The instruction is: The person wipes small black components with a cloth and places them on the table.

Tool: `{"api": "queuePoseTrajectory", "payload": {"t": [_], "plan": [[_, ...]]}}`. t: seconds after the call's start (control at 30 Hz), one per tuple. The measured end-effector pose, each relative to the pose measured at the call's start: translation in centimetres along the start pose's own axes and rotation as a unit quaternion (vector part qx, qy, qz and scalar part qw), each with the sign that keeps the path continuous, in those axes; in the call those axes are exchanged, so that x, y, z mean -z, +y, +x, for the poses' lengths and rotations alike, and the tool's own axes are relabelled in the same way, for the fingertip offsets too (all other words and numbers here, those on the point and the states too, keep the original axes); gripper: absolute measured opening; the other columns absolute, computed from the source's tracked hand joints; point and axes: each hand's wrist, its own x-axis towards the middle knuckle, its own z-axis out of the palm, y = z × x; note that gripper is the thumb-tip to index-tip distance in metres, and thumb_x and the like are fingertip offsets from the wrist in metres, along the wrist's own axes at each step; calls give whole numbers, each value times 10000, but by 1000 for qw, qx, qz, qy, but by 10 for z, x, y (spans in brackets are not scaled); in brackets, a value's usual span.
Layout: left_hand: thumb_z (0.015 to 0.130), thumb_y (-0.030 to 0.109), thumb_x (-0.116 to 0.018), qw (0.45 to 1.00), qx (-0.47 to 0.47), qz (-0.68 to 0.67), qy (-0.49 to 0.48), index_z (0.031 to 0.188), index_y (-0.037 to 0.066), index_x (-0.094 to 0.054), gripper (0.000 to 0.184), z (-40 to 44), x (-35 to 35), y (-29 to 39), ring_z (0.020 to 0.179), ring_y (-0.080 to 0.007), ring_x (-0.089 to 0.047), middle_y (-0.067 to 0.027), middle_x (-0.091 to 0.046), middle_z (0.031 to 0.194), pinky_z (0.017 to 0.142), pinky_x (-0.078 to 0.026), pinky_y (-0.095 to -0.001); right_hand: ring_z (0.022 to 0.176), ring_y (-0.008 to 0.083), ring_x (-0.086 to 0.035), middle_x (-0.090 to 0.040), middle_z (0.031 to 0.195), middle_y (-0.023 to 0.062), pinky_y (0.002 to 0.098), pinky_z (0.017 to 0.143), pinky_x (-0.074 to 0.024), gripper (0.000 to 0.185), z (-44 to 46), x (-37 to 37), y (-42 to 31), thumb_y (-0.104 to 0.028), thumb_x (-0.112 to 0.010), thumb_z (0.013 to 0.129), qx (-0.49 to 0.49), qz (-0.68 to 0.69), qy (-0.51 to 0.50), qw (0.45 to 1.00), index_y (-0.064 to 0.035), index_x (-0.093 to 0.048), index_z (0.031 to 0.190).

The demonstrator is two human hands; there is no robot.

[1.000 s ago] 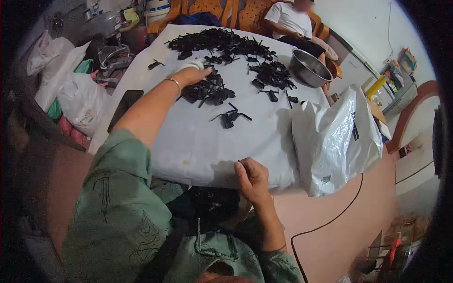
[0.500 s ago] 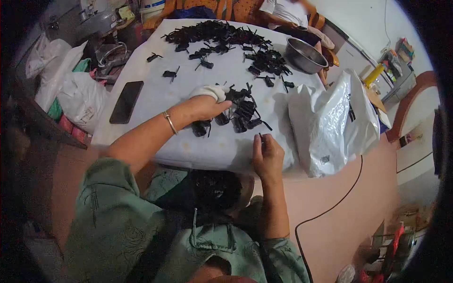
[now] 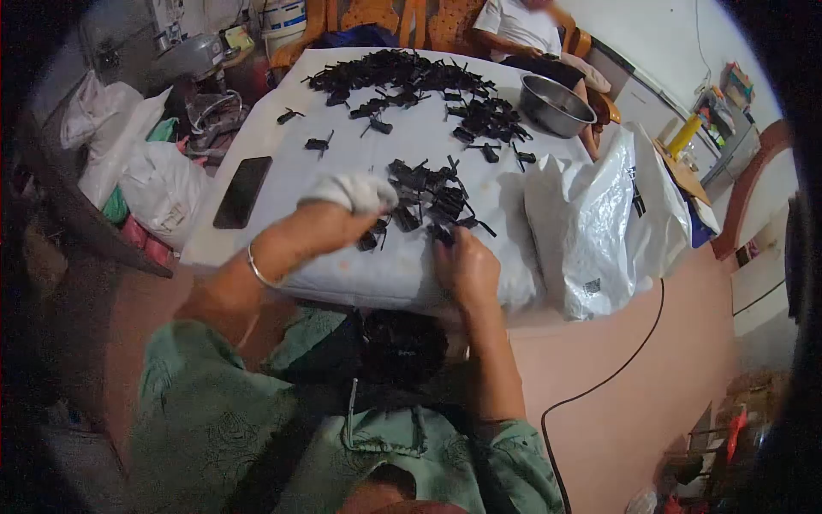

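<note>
A near cluster of small black plastic parts with thin stems (image 3: 428, 184) lies on the white-covered table (image 3: 342, 274). My right hand (image 3: 473, 267) is at the cluster's near edge, its thumb and fingers closed round a black part (image 3: 441, 235). To the left of the cluster is my left hand (image 3: 342, 224), smeared by motion. White cloth (image 3: 351, 192) covers its fingers; whether this is a glove or a rag I cannot tell. A bangle circles the left wrist. What the left fingers hold, if anything, is hidden.
A larger heap of black parts (image 3: 385, 73) spreads across the far side. A phone (image 3: 243, 193) lies at left. On the right are a metal bowl (image 3: 556, 104) and a white plastic bag (image 3: 582, 231). A person (image 3: 522, 30) sits beyond the table.
My left hand has pulled back leftward, away from the near cluster. My right hand has moved left and forward to the cluster's edge. The view has shifted slightly.
</note>
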Motion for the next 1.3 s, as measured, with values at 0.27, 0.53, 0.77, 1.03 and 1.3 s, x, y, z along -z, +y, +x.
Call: {"api": "queuePoseTrajectory", "payload": {"t": [0.27,0.53,0.77,1.03,1.3], "plan": [[858,100,-458,965,85,-247,-11,1120,20,-472,275,-34,-44,20,618,-75,-522,-62,-570,869,582,-446,-243,549,123,-478,-536,630,36,285,504,-388,177,-15,44,13,-153,-593,794,-69,233,-124,962,13,-533,793],[842,174,-526,900,145,-358,-201,1065,65,-467,256,-37,-57,28,584,-79,-483,0,-494,701,531,-423,-241,708,84,-478,-564,781,42,230,634,-413,266,-26,29,7,-174,-608,810,-41,415,-244,876,47,-532,937],[816,116,-523,916,138,-358,-115,1074,46,-467,273,-45,-65,32,592,-83,-495,7,-527,753,544,-434,-232,607,68,-460,-538,733,28,241,541,-399,237,-32,32,-12,-147,-630,780,-3,443,-113,890,4,-540,938],[815,50,-512,881,201,-410,-128,1166,55,-404,367,-55,-57,57,537,-63,-500,-6,-529,730,452,-442,-212,534,58,-381,-429,588,-43,204,488,-341,116,-42,27,-30,-53,-627,752,61,294,53,953,-44,-514,775],[811,42,-513,916,179,-353,-64,1099,23,-445,297,-58,-72,51,631,-58,-532,-27,-537,799,519,-464,-213,566,53,-405,-493,672,-29,201,512,-358,121,-45,36,-15,-74,-619,770,-3,427,-98,899,-30,-507,759]]}}
